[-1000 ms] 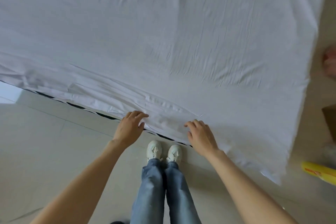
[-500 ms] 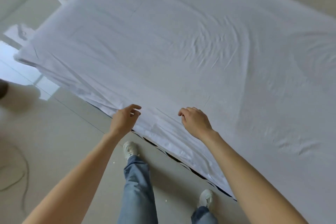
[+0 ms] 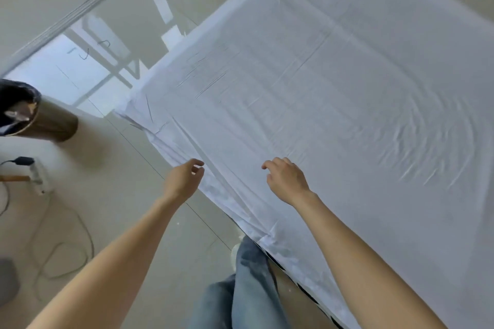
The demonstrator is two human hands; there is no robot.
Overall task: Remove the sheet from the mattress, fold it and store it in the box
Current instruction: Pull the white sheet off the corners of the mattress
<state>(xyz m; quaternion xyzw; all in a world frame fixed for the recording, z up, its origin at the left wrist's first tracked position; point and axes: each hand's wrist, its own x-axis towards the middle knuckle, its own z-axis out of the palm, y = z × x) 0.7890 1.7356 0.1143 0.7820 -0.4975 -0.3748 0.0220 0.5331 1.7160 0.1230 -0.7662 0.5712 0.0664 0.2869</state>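
The white sheet (image 3: 334, 104) lies spread over the mattress, wrinkled along its near edge and bunched at the near-left corner (image 3: 139, 117). A dark strip of the mattress side (image 3: 303, 288) shows under the hanging edge by my legs. My left hand (image 3: 184, 181) hovers at the sheet's near edge with loosely curled fingers, holding nothing. Just above the sheet's top, a little in from the edge, my right hand (image 3: 286, 181) also hangs loosely curled and holds nothing. No box is in view.
A dark bin with a black liner (image 3: 34, 115) stands on the glossy floor to the left. A power strip with a plug (image 3: 37, 176) and a looping cable (image 3: 66, 248) lie near it. A metal rail (image 3: 80, 8) runs at the top left.
Both hands have come off the sheet's edge and now hover. The view has swung left along the bed's side toward the near-left corner as my legs stepped.
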